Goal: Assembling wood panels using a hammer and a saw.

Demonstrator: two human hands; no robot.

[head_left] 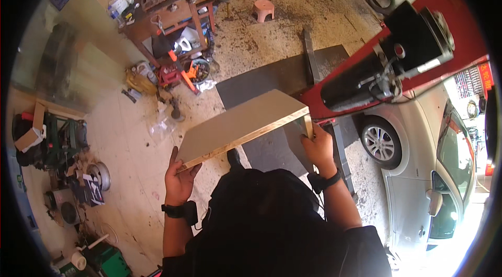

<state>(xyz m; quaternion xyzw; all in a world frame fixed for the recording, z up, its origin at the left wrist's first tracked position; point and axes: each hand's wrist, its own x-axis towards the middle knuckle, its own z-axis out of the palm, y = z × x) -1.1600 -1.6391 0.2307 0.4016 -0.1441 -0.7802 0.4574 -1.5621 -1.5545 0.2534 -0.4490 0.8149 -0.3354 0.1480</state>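
A flat, grey-brown wooden board with a pale raw front edge is held up in front of my body, above the floor. It tilts, its right end farther from me than its left. A short upright wooden piece goes down from its right end. My left hand holds the near left corner, its fingers around the edge from below. My right hand is closed around the upright piece at the right end. The underside of the board is mostly hidden.
A cluttered workbench stands at far left, with a pink stool beyond. At right are a red lift post with a black cylinder and a silver car. A dark mat lies ahead; a wheel rim is at left.
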